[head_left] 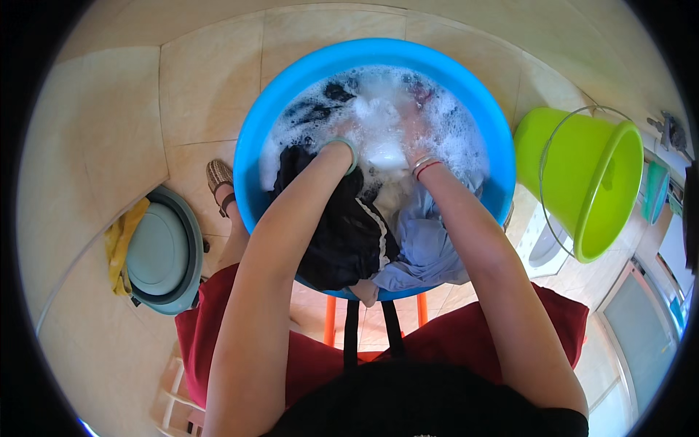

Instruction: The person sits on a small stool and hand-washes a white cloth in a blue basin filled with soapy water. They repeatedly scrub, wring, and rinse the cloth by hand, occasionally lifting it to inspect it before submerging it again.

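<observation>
Both my hands reach into soapy water in a large blue basin (pixel 250 138). My left hand (pixel 350 132), with a pale green bangle at its wrist, sinks into the foam beside a wet white cloth (pixel 384 149). On the cloth's other side is my right hand (pixel 415 132), wearing a silver bangle and a red string. Suds and water hide the fingers of both hands, so their grip cannot be made out. Black clothing with a white trim (pixel 331 244) hangs over the near left rim. Light blue fabric (pixel 426 244) drapes at the near right.
A lime green bucket (pixel 557 156) with a wire handle lies tipped at the right. Left of my foot, a grey-green folding basin (pixel 162 247) leans beside a yellow cloth (pixel 124 244). Orange legs (pixel 330 320) show below the blue basin. Beige tiles cover the floor (pixel 211 102).
</observation>
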